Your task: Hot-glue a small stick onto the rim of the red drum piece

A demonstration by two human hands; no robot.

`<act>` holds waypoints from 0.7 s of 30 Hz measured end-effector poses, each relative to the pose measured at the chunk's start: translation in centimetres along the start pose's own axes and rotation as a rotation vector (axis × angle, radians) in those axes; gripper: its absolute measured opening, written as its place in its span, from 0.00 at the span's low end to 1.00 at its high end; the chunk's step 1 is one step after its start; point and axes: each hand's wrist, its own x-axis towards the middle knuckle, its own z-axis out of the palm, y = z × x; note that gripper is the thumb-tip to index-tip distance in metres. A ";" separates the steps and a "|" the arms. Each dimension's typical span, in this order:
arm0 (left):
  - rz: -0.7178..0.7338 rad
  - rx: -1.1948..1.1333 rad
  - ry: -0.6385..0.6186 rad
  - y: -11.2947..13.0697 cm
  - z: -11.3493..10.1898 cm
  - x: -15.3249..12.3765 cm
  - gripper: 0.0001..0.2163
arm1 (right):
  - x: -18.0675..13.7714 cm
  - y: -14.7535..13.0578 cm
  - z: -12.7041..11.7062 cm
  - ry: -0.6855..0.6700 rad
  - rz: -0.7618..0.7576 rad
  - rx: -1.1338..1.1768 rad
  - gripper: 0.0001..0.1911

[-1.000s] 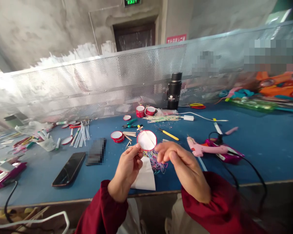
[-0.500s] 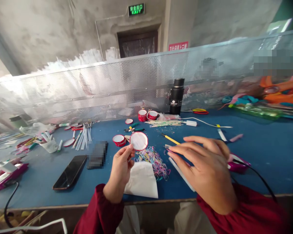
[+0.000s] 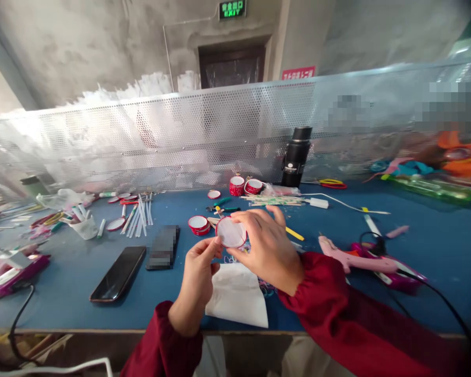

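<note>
A small round white disc with a red rim (image 3: 230, 234) is held up above the table in the middle. My left hand (image 3: 196, 272) pinches its lower left edge between thumb and fingers. Curved round its right side, my right hand (image 3: 272, 246) has fingertips at the upper edge and the thumb near the lower one. Just behind my left hand stands a small red toy drum (image 3: 199, 225) with a white top. Under the hands lie a folded white sheet (image 3: 237, 298) and tangled coloured loops (image 3: 266, 288), partly hidden. A yellow stick (image 3: 295, 234) shows beyond my right hand.
A pink glue gun (image 3: 349, 259) with a black cord rests at the right. Two phones, a black one (image 3: 118, 273) among them, lie at the left. A black flask (image 3: 296, 159) and more red drums (image 3: 236, 186) stand before the perforated metal screen (image 3: 172, 136).
My right hand has moved left from the right side of the table to the disc, uncovering the glue gun. My left hand keeps its pinch. The view has shifted slightly.
</note>
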 end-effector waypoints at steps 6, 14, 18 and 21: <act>0.077 0.119 -0.041 0.5 -1.2 0.3 0.26 | 3.9 4.4 3.3 0.012 0.074 0.148 0.26; 0.315 0.777 -0.445 -1.1 -2.3 -0.8 0.08 | 12.2 13.1 16.3 -0.257 0.376 0.049 0.26; 0.437 0.914 -0.482 -1.9 -2.7 -0.6 0.08 | 14.3 14.8 21.8 -0.334 0.375 -0.049 0.26; 0.490 1.094 -0.559 -2.9 -2.8 -0.2 0.09 | 15.2 16.2 24.7 -0.359 0.405 -0.093 0.26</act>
